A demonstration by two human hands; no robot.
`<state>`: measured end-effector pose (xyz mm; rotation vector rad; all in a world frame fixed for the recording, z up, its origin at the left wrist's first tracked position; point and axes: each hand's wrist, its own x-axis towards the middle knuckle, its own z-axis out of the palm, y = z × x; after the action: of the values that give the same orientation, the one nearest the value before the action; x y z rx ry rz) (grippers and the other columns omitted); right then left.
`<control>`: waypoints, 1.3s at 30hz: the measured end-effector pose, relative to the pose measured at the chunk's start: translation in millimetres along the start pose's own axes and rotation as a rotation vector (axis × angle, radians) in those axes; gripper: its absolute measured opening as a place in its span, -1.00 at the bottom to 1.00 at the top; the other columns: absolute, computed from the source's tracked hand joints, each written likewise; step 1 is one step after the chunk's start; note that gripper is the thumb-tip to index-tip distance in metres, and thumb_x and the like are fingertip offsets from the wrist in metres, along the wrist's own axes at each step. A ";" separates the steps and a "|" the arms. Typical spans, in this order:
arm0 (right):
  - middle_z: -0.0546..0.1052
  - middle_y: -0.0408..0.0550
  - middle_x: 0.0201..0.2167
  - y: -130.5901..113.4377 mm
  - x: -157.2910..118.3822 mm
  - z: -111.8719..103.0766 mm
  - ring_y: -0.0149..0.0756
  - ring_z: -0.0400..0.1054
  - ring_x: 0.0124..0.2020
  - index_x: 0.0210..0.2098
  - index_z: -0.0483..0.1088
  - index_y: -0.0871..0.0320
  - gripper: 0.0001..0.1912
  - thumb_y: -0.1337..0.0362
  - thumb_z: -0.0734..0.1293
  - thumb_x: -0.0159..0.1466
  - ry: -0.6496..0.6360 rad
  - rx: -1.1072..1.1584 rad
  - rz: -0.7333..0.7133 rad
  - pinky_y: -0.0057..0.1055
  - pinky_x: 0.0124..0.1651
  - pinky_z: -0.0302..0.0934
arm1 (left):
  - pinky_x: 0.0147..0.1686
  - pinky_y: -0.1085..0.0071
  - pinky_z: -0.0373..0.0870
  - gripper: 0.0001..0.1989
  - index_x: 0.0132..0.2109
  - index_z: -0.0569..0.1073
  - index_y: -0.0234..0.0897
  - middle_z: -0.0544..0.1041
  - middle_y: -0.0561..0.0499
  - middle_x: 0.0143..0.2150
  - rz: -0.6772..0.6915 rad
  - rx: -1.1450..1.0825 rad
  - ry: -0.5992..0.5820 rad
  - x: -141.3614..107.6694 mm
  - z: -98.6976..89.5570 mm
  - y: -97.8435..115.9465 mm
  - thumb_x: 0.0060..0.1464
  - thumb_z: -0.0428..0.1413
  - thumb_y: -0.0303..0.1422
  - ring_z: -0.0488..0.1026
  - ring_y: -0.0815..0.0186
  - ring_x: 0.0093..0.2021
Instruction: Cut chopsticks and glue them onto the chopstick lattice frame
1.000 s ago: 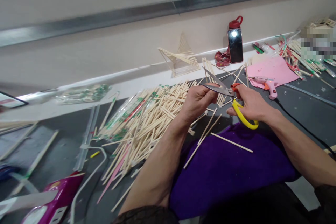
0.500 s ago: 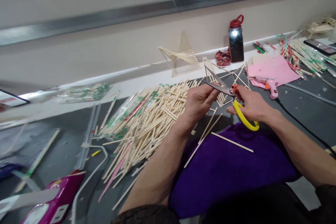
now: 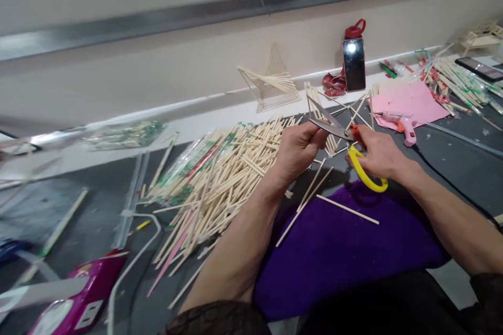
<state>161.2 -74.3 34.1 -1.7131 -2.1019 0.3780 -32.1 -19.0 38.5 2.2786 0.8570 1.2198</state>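
Observation:
My right hand (image 3: 379, 153) is closed on a pair of scissors (image 3: 334, 126) with a yellow handle loop. Their blades are apart and point up and left. Just below the blades my left hand (image 3: 298, 147) is closed in a pinch beside the metal; whatever lies between its fingers is hidden. Behind the hands stands a frame of joined wooden sticks (image 3: 356, 110), partly covered by the scissors and fingers. Loose sticks (image 3: 348, 209) lie in front, across a purple cloth (image 3: 349, 256) and the dark table.
Left of my hands is a big heap of wooden sticks (image 3: 223, 183). A pink glue gun (image 3: 404, 124) rests by pink paper (image 3: 412, 102) at right. Against the wall stand a twisted stick model (image 3: 271, 84) and a phone (image 3: 354, 65) before a red-capped bottle. A purple power strip (image 3: 86, 293) is lower left.
The view has shifted slightly. My right fingers have moved a little on the scissors handle, and the blades remain apart. My left hand stays close beside them.

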 end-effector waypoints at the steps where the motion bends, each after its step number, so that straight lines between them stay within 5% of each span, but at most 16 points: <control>1: 0.52 0.03 -0.32 -0.2 -0.1 0.0 -0.17 0.37 -0.34 -0.05 0.30 0.23 -0.56 0.14 0.30 0.13 0.003 -0.007 0.005 -0.34 -0.33 0.07 | -0.54 0.52 0.18 -0.67 -0.56 0.36 -0.29 0.36 0.12 -0.65 -0.022 -0.014 -0.006 0.0 0.3 -0.8 0.17 0.05 -0.35 0.27 0.48 -0.61; 9: 0.51 0.04 -0.30 -0.6 1.1 2.4 -0.17 0.36 -0.35 -0.06 0.32 0.24 -0.54 0.01 0.27 0.19 0.033 -0.038 0.014 -0.31 -0.33 0.09 | -0.51 0.52 0.28 -0.89 -0.33 0.51 -0.28 0.44 0.12 -0.53 -0.158 -0.327 0.064 2.1 2.9 -5.1 0.00 0.22 -0.33 0.33 0.46 -0.55; 21: 0.44 0.10 -0.17 11.9 4.9 8.5 -0.13 0.32 -0.24 -0.07 0.30 0.21 -0.38 -0.13 0.37 0.07 0.135 0.043 -0.114 -0.24 -0.25 0.18 | -0.52 0.52 0.24 -0.60 -0.51 0.42 -0.30 0.41 0.07 -0.57 -0.023 -0.165 -0.042 -0.7 0.8 -7.5 0.22 0.07 -0.17 0.30 0.47 -0.56; 39: 0.44 0.00 -0.27 4.7 1.7 3.8 -0.21 0.29 -0.32 -0.09 0.28 0.21 -0.40 -0.14 0.35 0.09 -0.004 0.080 -0.059 -0.34 -0.32 0.04 | -0.53 0.49 0.17 -0.52 -0.56 0.31 -0.30 0.29 0.12 -0.62 -0.010 -0.135 -0.162 -0.4 -4.1 -3.7 0.28 -0.02 -0.16 0.23 0.48 -0.58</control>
<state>163.2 -71.5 28.8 -1.6030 -2.1054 0.4428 -36.9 -16.4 38.2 2.2260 0.7041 1.0390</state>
